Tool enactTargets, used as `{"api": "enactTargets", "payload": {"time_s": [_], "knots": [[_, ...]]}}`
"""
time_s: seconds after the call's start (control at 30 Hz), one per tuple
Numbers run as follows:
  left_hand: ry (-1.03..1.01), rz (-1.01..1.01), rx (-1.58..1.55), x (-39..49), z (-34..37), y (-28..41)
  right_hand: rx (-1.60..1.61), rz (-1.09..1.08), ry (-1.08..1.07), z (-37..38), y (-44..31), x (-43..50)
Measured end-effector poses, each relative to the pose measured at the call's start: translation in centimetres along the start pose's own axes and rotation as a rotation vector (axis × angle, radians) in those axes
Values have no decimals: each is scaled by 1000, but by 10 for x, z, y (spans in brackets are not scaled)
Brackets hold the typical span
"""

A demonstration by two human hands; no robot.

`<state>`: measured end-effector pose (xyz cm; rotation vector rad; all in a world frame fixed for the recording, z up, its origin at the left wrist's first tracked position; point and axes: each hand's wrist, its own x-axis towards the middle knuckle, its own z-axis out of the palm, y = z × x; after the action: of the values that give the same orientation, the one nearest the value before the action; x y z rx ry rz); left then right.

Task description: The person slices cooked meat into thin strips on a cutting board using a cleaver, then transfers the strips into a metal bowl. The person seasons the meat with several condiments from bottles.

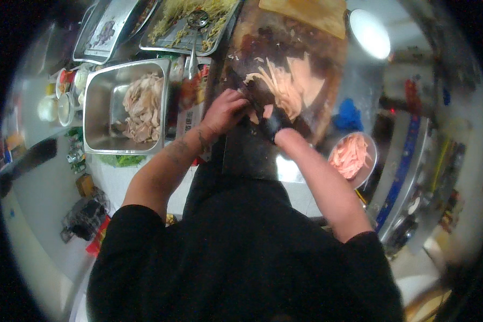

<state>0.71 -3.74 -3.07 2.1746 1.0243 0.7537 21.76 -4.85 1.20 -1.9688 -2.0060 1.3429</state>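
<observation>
My left hand [227,108], bare, has its fingers bent over the near left part of a dark, worn cutting board [261,44]. My right hand [277,122], in what looks like a black glove, is just to its right; a pale pinkish piece shows at its fingers. Between the hands runs a dark, narrow shape, perhaps a knife blade, too blurred to tell. Beyond my right hand lie long pale strips of food [283,88], with a broader pale sheet [308,80] beside them. What either hand grips is hidden.
At left, a deep steel pan [86,116] holds pale sliced meat [144,106]. Behind it, a tray [213,50] holds shredded food and a ladle [195,44]. At right are a bowl of pink strips [350,156], blue cloth or plastic [347,116] and a white round object [369,34].
</observation>
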Motion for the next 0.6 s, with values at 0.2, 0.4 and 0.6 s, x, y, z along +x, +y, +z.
{"api": "enactTargets", "payload": {"time_s": [0.2,0.4,0.6], "knots": [[43,31,-8,-1,2,1,-127,-33,139,-22,0,12],[36,34,20,-4,3,1,44,48,-56,-23,10,-52],[46,-1,-19,-7,4,-2,40,148,-66,10,36,-65]]}}
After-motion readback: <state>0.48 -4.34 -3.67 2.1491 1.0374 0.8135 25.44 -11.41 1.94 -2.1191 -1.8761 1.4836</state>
